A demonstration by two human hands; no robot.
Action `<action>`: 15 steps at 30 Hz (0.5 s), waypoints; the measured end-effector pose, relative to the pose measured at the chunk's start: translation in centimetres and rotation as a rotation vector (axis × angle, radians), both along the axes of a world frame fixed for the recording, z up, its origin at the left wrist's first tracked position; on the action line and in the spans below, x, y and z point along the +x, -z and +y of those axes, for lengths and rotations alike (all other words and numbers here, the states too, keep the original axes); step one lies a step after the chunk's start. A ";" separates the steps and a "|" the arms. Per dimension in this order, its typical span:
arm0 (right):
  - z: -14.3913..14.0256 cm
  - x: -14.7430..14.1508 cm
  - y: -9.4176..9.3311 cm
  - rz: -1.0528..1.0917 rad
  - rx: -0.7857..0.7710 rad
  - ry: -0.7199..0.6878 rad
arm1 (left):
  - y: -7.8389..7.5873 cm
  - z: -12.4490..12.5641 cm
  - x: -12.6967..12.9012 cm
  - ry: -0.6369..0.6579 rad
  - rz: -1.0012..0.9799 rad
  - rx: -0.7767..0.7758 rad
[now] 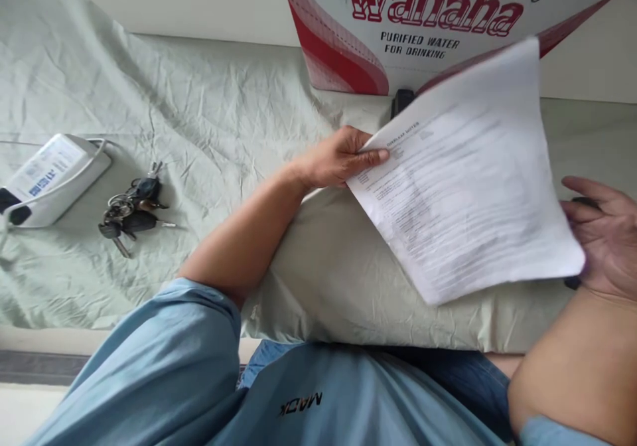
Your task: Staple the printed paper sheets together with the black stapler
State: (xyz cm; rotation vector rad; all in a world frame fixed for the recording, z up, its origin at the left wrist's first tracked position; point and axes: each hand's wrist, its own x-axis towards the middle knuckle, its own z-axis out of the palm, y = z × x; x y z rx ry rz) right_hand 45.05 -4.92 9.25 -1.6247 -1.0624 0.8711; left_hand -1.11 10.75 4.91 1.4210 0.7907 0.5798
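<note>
1. Pinching the upper left corner of a printed paper sheet (pixel 468 187), the left hand (pixel 338 160) has its grip closed on the sheet, thumb on top.
2. Right hand (pixel 604 237) lies open, palm up, its grip released, at the sheet's right edge; a dark object (pixel 584 202) shows just behind it, too hidden to name.
3. Lifted and tilted, the sheet hangs over a pale green pillow (pixel 348 280), its far corner overlapping the Wahaha water carton (pixel 398 28).
4. Open room lies to the left: wrinkled green bedsheet (pixel 209 121) runs clear between the left forearm and a bunch of keys (pixel 130 210), with a white adapter (pixel 50 177) beyond, near the left edge.
5. Dense lines of small black text cover the white sheet, blurred beyond reading, under a short heading at the pinched corner; the paper bows slightly.
</note>
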 end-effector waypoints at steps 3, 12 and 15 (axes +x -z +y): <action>0.4 -1.8 -0.3 0.091 -0.110 -0.075 | -1.5 -0.5 0.9 0.195 0.061 -0.016; 0.7 -7.0 3.6 -0.002 -0.168 -0.109 | -0.9 -0.7 2.5 0.189 0.152 0.005; 1.3 -7.4 4.1 0.051 -0.194 0.010 | 0.2 -0.3 2.5 -0.034 0.154 -0.011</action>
